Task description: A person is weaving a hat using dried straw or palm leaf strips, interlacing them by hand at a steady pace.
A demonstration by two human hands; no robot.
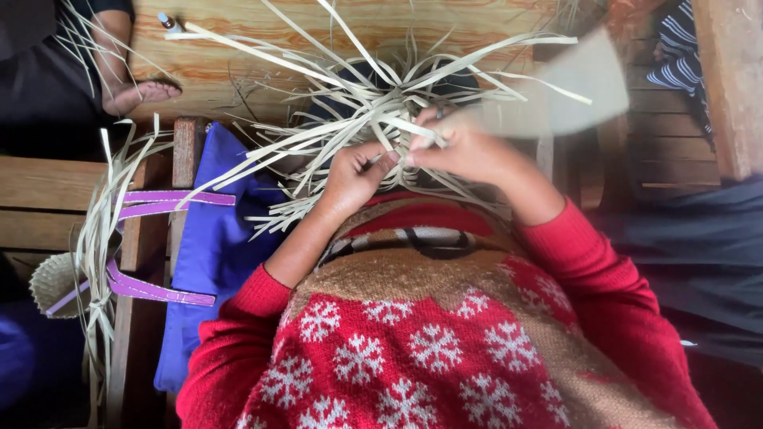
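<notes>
Sweater (pixel 413 349): at the bottom of the frame, nearest to the camera, red knit with white snowflakes and a tan band; the sleeves run up toward the middle.
Left hand (pixel 354 175): in the centre, a little left; the fingers are curled closed and pinch a pale strip near the woven part.
Right hand (pixel 469 151): just right of centre, touching the left hand at the fingertips; the fingers are closed around one or two strips, and a blurred wide strip (pixel 556 87) sweeps to the upper right from it.
Woven piece (pixel 381 107): just above the two hands, upper centre, a small knot of interlaced pale straw strips over something dark; many long loose ends spread outward like rays.
Progress: I judge the work is at an early part, since only a small middle area looks interlaced and most of each strip is still free; how much is woven under the hands I cannot tell.
Blue bag (pixel 214 254): left of the arms, on a wooden bench (pixel 48 199).
Straw bundle (pixel 99 238): at the far left, with purple bands (pixel 159 290) and a small woven cone beside it.
Foot (pixel 139 95): upper left, of another person, on the wooden floor (pixel 238 71).
Striped cloth (pixel 679 56): upper right corner, far from the hands.
</notes>
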